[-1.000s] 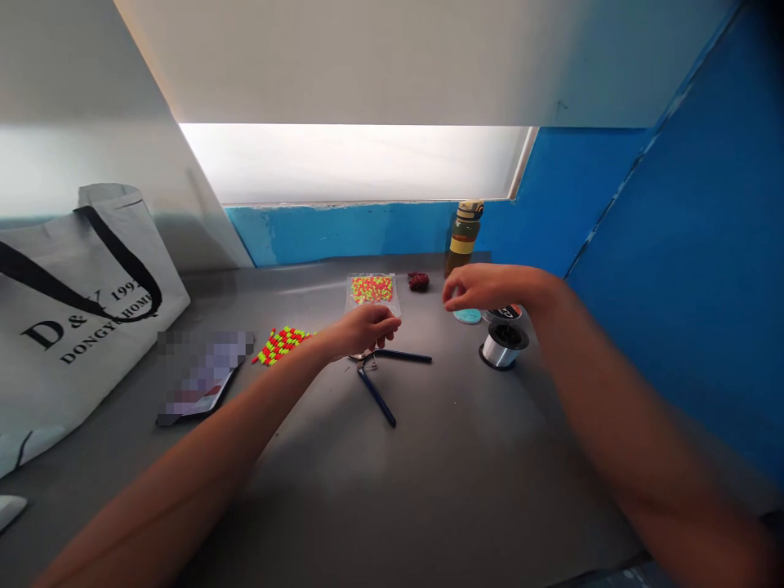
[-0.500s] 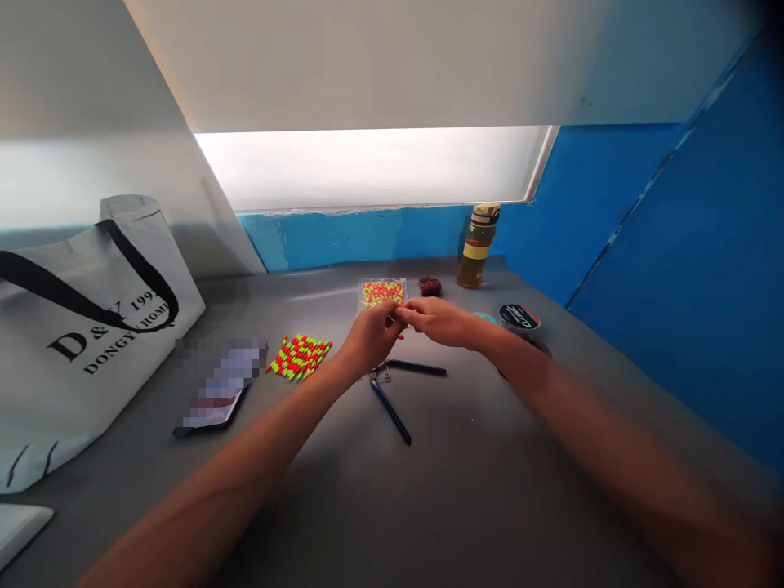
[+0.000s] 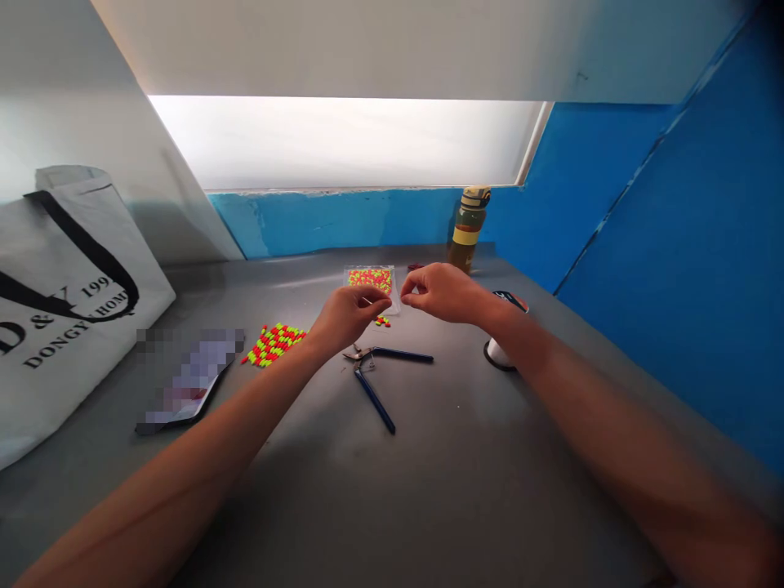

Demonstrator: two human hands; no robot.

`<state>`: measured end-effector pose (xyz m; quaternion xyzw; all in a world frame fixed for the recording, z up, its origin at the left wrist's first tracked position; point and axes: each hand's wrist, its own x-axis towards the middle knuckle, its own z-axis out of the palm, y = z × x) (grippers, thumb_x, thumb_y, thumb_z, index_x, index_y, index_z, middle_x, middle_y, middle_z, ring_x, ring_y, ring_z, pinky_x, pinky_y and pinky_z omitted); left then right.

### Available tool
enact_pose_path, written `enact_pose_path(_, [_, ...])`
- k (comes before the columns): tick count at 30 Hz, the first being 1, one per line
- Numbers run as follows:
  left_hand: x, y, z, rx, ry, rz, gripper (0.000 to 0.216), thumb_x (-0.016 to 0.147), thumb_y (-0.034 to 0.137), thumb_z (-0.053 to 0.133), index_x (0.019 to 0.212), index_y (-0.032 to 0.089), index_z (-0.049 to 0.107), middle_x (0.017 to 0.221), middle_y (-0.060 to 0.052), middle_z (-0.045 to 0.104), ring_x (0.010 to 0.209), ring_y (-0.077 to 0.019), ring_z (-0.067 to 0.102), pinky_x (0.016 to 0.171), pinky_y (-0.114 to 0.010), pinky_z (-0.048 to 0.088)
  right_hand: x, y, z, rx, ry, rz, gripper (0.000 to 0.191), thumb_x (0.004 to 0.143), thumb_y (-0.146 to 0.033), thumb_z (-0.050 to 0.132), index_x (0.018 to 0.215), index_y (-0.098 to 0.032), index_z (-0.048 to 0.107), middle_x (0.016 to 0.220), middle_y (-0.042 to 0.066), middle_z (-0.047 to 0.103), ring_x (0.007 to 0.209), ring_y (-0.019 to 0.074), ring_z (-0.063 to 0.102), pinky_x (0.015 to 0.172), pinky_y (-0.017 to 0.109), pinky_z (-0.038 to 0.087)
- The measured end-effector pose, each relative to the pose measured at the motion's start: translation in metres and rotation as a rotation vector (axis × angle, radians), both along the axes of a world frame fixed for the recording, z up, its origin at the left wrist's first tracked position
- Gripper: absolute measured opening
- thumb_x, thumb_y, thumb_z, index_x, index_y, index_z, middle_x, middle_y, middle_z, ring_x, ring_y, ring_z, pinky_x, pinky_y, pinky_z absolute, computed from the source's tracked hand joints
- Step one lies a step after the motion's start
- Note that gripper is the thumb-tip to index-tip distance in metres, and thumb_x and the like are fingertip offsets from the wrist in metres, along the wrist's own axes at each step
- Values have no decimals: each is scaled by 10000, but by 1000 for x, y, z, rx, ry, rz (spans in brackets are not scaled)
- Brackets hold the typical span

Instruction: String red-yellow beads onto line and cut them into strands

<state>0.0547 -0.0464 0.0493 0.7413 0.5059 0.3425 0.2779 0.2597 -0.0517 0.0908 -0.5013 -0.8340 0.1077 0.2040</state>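
Near the middle of the table, my left hand (image 3: pixel 349 317) is closed in a pinch, thumb against fingertips. Facing it across a small gap, my right hand (image 3: pixel 446 294) pinches too. Whatever lies in either pinch is too small to make out. Just behind my hands is a clear bag (image 3: pixel 369 280) of small red and yellow-green beads. A few loose beads (image 3: pixel 383 322) lie below my left fingertips. To the left, many more beads are laid out in a slanted patch (image 3: pixel 275 345). Blue-handled pliers (image 3: pixel 373 359) rest spread apart in front of my left hand.
A black-labelled round spool (image 3: pixel 510 300) and a white cylinder with a black rim (image 3: pixel 501 354) are partly hidden by my right arm. A bottle (image 3: pixel 469 233) stands at the back. On the left are a phone (image 3: pixel 196 384) and a white tote bag (image 3: pixel 79 302).
My hands, touching half a second ago, are now slightly apart. The view has shifted, so the table's things appear further left and higher.
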Motion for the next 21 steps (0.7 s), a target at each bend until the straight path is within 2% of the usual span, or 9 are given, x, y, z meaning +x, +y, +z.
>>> enact_pose_path(3, [0,1,-1,-39,-23,9,295,831,451,661,932,195,767,720,-28,701,637,-151,592,592,-269,418,5,3,1,-18,0,-42,186,876,-325,632,886,-185,754,892,60,720,726,159,591,611,276,360])
enact_pose_path(10, [0,1,-2,4,-23,12,273,830,425,658,885,176,757,725,-30,707,625,-143,585,591,-265,416,11,8,-3,-129,-50,6,149,860,-275,624,882,-199,750,844,45,722,691,163,599,596,272,382])
enact_pose_path(14, [0,1,-3,81,36,-30,224,839,386,650,846,194,764,744,-19,720,661,-141,587,619,-261,416,8,8,-9,-109,-37,130,283,853,-353,681,1086,-206,750,1069,91,724,908,214,644,734,277,447])
enact_pose_path(16, [0,1,-4,108,51,-70,202,837,366,652,837,198,764,779,-18,736,689,-142,598,644,-260,427,4,7,-11,-75,3,157,344,866,-392,679,1151,-208,738,1119,100,715,971,223,640,782,283,450])
enact_pose_path(21, [0,0,-3,82,37,-89,211,837,377,656,863,196,762,827,-30,745,713,-149,612,651,-261,431,-3,6,-14,-98,16,125,258,926,-355,588,961,-188,782,822,44,721,727,162,602,632,279,381])
